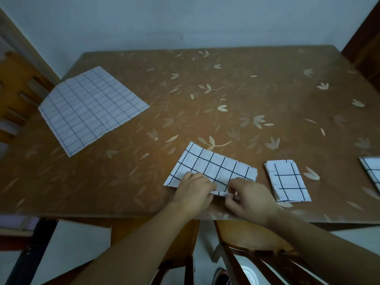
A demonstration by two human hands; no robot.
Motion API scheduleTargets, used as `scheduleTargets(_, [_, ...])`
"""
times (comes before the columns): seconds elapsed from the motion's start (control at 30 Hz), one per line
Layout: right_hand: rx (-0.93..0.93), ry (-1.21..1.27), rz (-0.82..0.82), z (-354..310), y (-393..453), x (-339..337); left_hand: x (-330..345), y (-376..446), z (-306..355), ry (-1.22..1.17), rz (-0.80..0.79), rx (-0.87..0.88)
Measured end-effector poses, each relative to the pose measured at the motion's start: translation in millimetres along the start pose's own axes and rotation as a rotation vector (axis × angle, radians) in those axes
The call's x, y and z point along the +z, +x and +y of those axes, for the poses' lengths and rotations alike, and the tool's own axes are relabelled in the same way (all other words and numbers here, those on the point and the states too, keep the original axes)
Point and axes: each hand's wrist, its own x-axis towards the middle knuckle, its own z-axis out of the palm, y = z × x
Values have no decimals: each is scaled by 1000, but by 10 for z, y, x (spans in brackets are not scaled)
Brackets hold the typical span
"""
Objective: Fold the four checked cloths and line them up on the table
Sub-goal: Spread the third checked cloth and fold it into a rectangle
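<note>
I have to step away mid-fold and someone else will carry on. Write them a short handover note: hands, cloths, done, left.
Left hand and right hand both pinch the near edge of the half-folded cloth, which lies at the front middle of the table.
Done: one folded cloth lies just right of it; another cloth sits at the right frame edge, mostly cut off, apparently folded.
Left: finish folding the cloth in hand and place it in line with those two. Then fold the flat, unfolded cloth at the far left and add it to the row.
</note>
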Motion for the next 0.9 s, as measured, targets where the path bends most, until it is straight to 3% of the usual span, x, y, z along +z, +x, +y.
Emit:
scheduleTargets(0.17, [-74,-94,-97,252,5,65,-64,-68,-337,-70,65,-28])
scheduleTargets(0.37, [-183,-152,81,309,209,231,-166,-365,-673,-202,143,-184])
scheduleTargets(0.6, [-298,-98,124,-152,426,232,-240,-634,-824,-56,236,-316])
scheduleTargets(0.77, [-378,-18,10,-195,346,262,-249,-744,-865,-422,188,-461])
scheduleTargets(0.9, [-317,-52,-48,-83,299,304,-272,-869,-919,-653,135,-452])
